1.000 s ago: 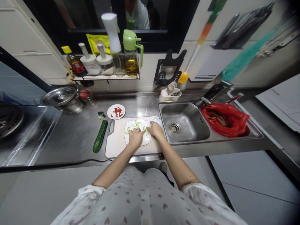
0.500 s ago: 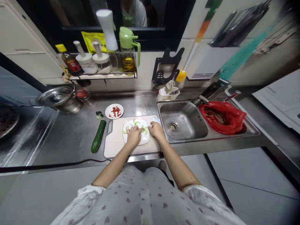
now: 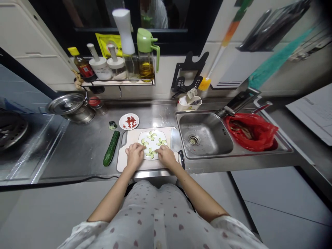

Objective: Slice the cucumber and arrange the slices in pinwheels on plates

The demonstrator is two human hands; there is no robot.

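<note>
A white square plate rests on a pale cutting board, bearing several pinwheels of green-edged cucumber slices. My left hand is over the plate's left edge, fingers apart, index fingertip close to the left pinwheel. From the lower right, my right hand reaches over the plate, fingers partly spread, a fingertip at the lowest pinwheel. A knife lies along the board's right side, partly behind my right hand. Left of the board is a dark green cucumber.
A small white plate of chopped red pieces stands behind the board, near some cucumber scraps. The sink is to the right, with a red plastic bag beyond. A lidded pot stands left, below a condiment shelf.
My left hand has moved left, off the plate's middle, uncovering the slices. My right hand has come down and left to the lowest slices, and the knife now shows. The view shifted slightly.
</note>
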